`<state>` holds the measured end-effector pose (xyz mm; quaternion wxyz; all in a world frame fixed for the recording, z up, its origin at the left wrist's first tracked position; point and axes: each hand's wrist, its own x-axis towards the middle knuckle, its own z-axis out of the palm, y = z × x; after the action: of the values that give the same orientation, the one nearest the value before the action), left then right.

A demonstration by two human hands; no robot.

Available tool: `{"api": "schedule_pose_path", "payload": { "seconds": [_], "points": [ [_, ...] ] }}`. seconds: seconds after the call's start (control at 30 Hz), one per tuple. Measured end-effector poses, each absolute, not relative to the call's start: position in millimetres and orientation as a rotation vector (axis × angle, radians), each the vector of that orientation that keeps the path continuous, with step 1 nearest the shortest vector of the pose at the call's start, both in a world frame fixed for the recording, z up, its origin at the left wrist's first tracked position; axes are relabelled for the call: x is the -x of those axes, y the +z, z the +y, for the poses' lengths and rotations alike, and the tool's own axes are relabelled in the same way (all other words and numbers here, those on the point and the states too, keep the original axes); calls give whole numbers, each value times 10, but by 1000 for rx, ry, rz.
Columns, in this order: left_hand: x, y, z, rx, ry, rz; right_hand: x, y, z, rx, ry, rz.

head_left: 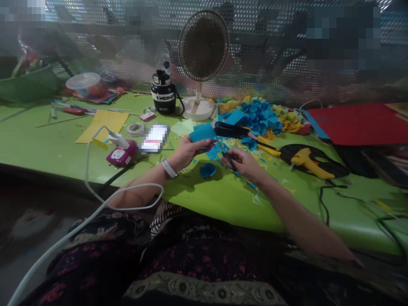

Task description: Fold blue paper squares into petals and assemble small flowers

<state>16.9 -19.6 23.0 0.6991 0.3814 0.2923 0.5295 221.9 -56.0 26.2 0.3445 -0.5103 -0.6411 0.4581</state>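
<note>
- the teal card piece (202, 132) is up off the table, held out over the scrap-covered middle of the green table (191, 199), with its edge right by the scissor tips
- left hand (188, 153) is pinching that piece between thumb and fingers, palm turned up, white-strapped watch (168, 168) on the wrist
- right hand (242, 163) is closed around the small black scissors (228, 158), and the blades point up and left toward the card
- the hands are just apart, not touching each other, only linked by the scissors reaching the card
- right under them is a scatter of blue paper scraps (215, 152), and a curled blue paper piece (207, 170) sits just in front of the left hand
- past the hands there's a big heap of blue paper cutouts (258, 114), with yellow paper scraps (288, 121) beside it
- a black-handled tool (229, 129) lies by that heap, and a yellow glue gun (310, 163) sits on a black mat (295, 152) off to the right
- red sheet (360, 123) at the far right
- back of the table: a desk fan (204, 46) next to a black ENERGY flask (163, 93)
- on the left: a yellow paper sheet (102, 126), a tape roll (136, 129), and a pink plug-in device (121, 154) with a white cable (92, 178) running off toward the person's lap
</note>
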Motion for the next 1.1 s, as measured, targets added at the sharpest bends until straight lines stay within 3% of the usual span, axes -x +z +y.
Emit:
{"api": "schedule_pose_path", "payload": {
  "seconds": [1.1],
  "points": [
    [-171, 210, -199, -887, 1132, 680, -2192, 233, -542, 1358, 1120, -1619]
  ]
}}
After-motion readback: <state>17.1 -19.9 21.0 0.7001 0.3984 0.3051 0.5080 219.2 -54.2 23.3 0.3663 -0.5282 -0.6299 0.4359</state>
